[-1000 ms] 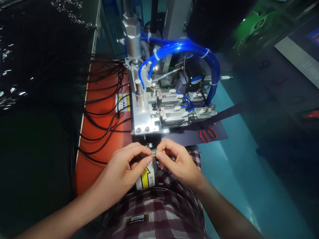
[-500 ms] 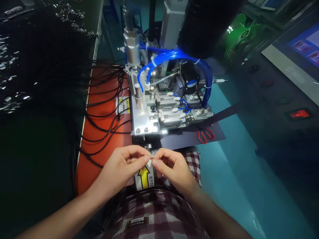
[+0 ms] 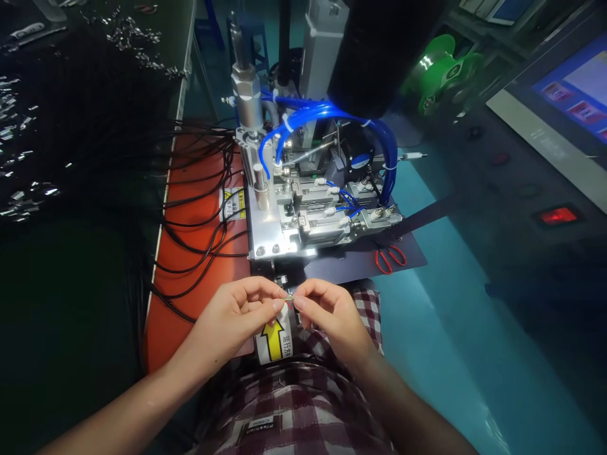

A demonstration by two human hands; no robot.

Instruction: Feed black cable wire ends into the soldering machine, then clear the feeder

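Fingertips of my left hand (image 3: 246,313) and my right hand (image 3: 329,313) meet in front of the machine, both pinching a small thin metallic piece (image 3: 289,299). The piece lies between the two pinches; its exact shape is too small to tell. Just below is a white label with a yellow arrow (image 3: 274,343). Beyond my hands stands the metal machine (image 3: 268,230) with blue air tubes (image 3: 322,112) arching over it.
Black cables (image 3: 199,221) cross the orange mat (image 3: 184,253) to a dark pile with shiny ends at left. Red-handled scissors (image 3: 391,260) lie right of the machine. A green spool (image 3: 446,72) and a control panel with a screen (image 3: 578,101) are at right.
The camera view has shifted slightly, so the machine and panel appear a little further left. My hands keep nearly the same pose, with the small piece turned slightly.
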